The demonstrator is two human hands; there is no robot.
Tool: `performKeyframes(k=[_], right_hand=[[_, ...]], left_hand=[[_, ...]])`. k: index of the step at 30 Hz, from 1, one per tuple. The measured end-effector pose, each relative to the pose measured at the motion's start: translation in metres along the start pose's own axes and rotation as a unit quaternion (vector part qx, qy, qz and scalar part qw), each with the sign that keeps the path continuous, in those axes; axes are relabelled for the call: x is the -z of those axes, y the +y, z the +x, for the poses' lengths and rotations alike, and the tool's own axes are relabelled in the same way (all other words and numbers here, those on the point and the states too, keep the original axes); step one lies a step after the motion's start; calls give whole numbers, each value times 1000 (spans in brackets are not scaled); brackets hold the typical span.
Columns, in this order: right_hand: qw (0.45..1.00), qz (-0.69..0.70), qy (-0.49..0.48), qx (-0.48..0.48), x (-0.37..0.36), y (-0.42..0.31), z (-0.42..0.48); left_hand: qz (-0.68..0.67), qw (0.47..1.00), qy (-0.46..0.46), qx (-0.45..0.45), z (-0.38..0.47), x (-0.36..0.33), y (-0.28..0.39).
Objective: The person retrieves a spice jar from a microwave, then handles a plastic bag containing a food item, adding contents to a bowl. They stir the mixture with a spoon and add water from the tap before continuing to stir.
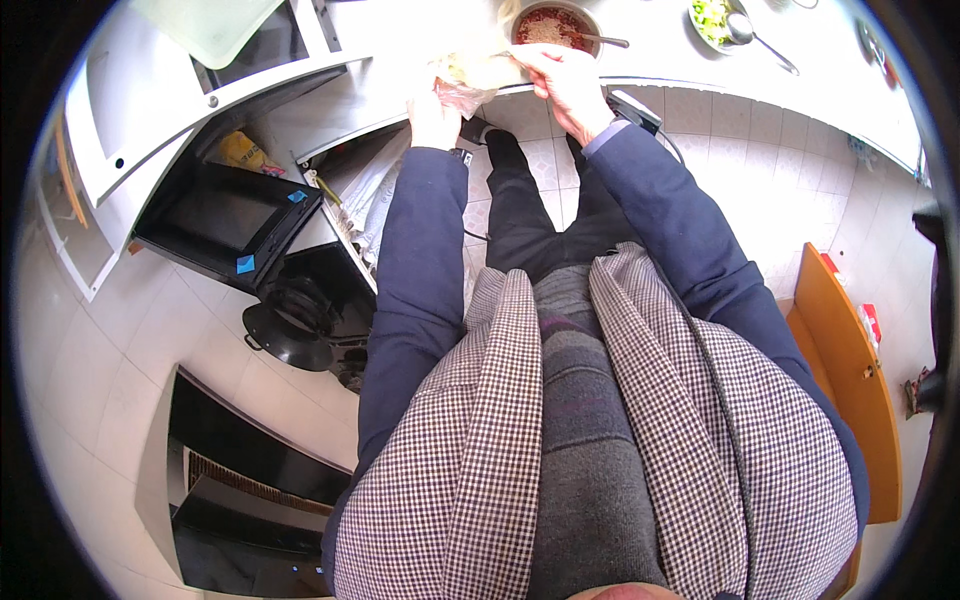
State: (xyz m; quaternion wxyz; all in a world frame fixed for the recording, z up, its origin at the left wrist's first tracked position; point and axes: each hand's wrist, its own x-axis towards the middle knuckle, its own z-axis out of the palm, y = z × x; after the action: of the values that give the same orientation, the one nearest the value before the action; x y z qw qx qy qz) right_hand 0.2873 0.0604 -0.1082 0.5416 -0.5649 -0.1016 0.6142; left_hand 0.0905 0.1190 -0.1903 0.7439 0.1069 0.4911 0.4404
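At the front edge of a white counter, my left hand [433, 112] grips a thin clear plastic bag [469, 94] with something pale in it. From the other side my right hand [562, 81] reaches to the same bag, its thumb and finger together at the upper right of the pale part. Glare hides what exactly is pinched. Just beyond that hand sits a metal bowl [596, 22] of red, crumbly filling with a lighter granular heap on it. A spoon [616, 42] leans out of this bowl to the right.
Farther right on the counter [652, 56] stand a bowl of chopped greens [709, 19] and a large metal spoon [776, 56]. To my left are a black microwave-like appliance [217, 217] and a dark wok [289, 337]. An orange wooden cabinet door [847, 390] stands at my right.
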Motion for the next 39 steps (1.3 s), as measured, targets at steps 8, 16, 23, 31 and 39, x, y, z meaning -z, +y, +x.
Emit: performKeyframes(k=[8, 16, 23, 31, 39], right_hand=[[999, 33, -5, 8, 18, -9, -3], [998, 59, -14, 13, 32, -11, -6], [998, 65, -5, 12, 39, -18, -7], [996, 78, 14, 45, 73, -30, -10], [967, -183, 99, 149, 91, -21, 0]], left_hand=[[-28, 999, -13, 37, -3, -11, -4], [-34, 999, -27, 32, 5, -2, -12], [-27, 999, -1, 28, 4, 4, -16], [-35, 999, -15, 17, 7, 15, -21], [-36, 999, -11, 26, 1, 10, -16]])
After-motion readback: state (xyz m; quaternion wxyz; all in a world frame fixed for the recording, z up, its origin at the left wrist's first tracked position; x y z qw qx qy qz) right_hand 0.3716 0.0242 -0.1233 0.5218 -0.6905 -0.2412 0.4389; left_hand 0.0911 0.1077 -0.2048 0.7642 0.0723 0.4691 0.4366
